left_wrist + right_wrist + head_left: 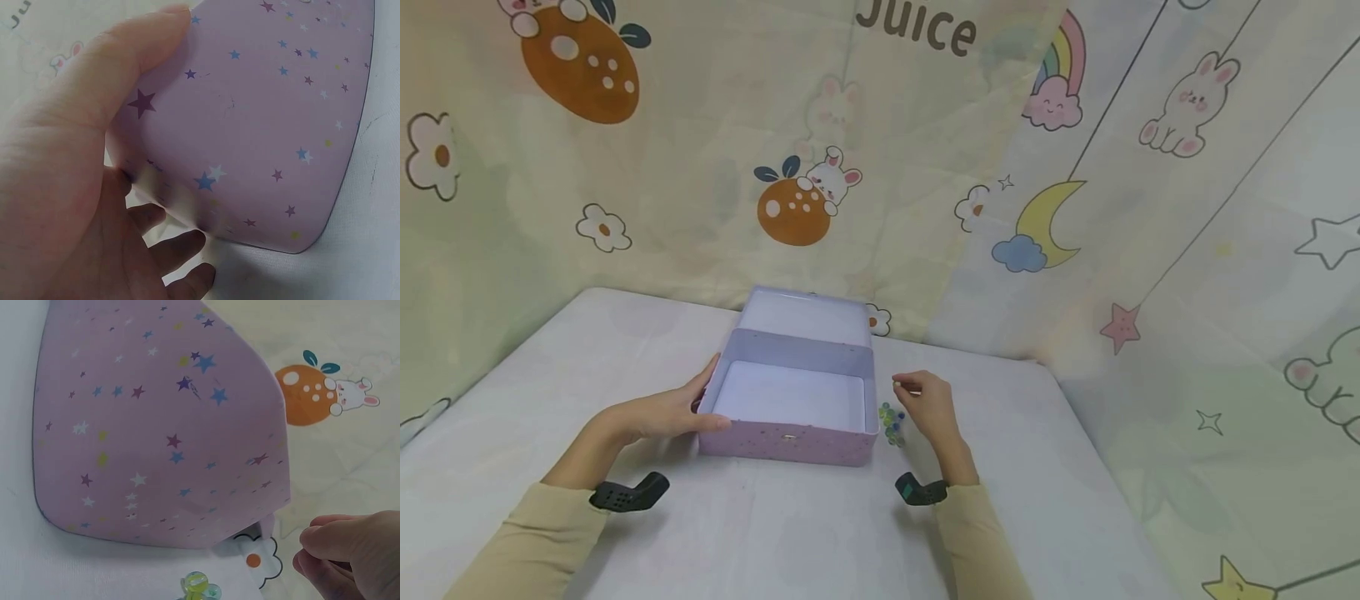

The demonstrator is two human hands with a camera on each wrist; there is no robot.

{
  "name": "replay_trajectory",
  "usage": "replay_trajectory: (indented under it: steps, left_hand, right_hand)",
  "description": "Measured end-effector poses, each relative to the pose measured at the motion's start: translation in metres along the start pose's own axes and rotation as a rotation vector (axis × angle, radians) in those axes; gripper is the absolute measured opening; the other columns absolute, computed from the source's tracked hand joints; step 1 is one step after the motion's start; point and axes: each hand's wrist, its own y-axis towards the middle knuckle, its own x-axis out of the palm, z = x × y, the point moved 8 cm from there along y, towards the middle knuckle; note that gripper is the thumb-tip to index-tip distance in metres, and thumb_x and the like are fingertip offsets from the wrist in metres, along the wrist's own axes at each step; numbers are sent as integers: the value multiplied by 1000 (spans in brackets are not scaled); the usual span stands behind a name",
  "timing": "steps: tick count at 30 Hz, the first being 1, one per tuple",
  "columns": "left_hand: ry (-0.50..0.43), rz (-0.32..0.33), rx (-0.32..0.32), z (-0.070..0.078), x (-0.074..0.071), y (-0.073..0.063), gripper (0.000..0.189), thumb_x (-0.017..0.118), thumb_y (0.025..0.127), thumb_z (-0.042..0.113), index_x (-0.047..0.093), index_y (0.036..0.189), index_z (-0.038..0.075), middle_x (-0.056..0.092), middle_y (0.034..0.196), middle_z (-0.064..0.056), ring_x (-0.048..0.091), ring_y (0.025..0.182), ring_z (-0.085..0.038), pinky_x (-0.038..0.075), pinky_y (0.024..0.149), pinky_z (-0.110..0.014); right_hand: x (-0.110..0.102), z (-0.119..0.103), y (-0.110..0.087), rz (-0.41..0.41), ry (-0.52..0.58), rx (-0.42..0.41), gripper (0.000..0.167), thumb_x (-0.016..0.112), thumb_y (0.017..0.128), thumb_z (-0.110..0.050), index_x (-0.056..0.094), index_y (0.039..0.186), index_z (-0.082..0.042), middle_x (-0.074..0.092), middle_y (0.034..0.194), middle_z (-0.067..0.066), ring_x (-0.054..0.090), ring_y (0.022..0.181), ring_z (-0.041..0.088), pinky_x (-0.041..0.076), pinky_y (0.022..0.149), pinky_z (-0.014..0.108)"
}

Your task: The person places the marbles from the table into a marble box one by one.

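Observation:
A pink-purple box point(827, 446) printed with small stars stands on the table, its lid point(805, 317) raised at the back and its pale inside showing. My left hand point(662, 414) grips the box's left front corner, thumb along the front wall and fingers at the left side. To the right of the box, my right hand point(931, 406) is raised above the table, thumb and fingertips pinching a small greenish marble point(896, 383). In the right wrist view the fingers hide it. Several green and blue glass marbles point(195, 581) lie in a cluster beside the box's right wall.
A white cloth covers the table point(760, 533). Behind and to the right hangs a printed curtain point(700, 167) with rabbits, oranges, flowers and stars. A dark wrist device point(631, 493) sits on the left wrist and another point(921, 490) on the right.

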Motion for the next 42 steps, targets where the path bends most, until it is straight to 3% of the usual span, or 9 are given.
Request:
replay_trajectory:
  steps: [8,16,21,30,35,42]
  left_hand:
    - [-17,5,21,1,1,0,113,65,86,42,-29,146,24,-23,156,-19,-12,142,-48,1,105,-72]
    - [-15,6,-21,-2,-10,-8,114,64,86,46,-30,145,24,-25,155,-18,-15,142,-47,0,105,-72]
    - [-1,3,-26,-2,-13,-13,113,64,86,47,-29,146,21,-25,156,-17,-14,142,-47,1,106,-72]
    - [-32,-8,5,7,-4,5,114,65,85,46,-26,148,18,-23,157,-15,-11,144,-43,3,110,-67]
    - [-23,-10,-14,3,-4,9,115,65,85,47,-26,148,15,-23,157,-15,-12,144,-42,3,110,-67]
    - [-26,-5,-42,-3,-5,-1,113,64,86,46,-27,147,17,-23,156,-18,-13,143,-44,2,109,-68]
  right_hand:
    - [-2,-7,1,-29,20,-1,17,67,88,-12,73,103,-8,70,102,8,69,94,22,56,82,31]
    - [0,-19,8,-25,85,-38,16,68,87,-13,73,101,-8,71,101,8,69,92,22,56,83,32]
    - [4,-28,15,-78,98,-55,17,68,87,-14,73,103,-9,71,103,8,70,92,22,55,85,33]
    - [-13,-44,34,-177,-3,-83,18,67,88,-18,72,104,-11,71,105,8,68,99,26,56,80,37]
    - [-6,-54,43,-287,-59,-83,19,66,89,-21,72,105,-12,70,106,6,67,100,23,56,79,36]
    - [34,-75,52,-535,-67,-152,20,67,89,-17,73,106,-10,70,107,4,66,95,15,55,78,27]
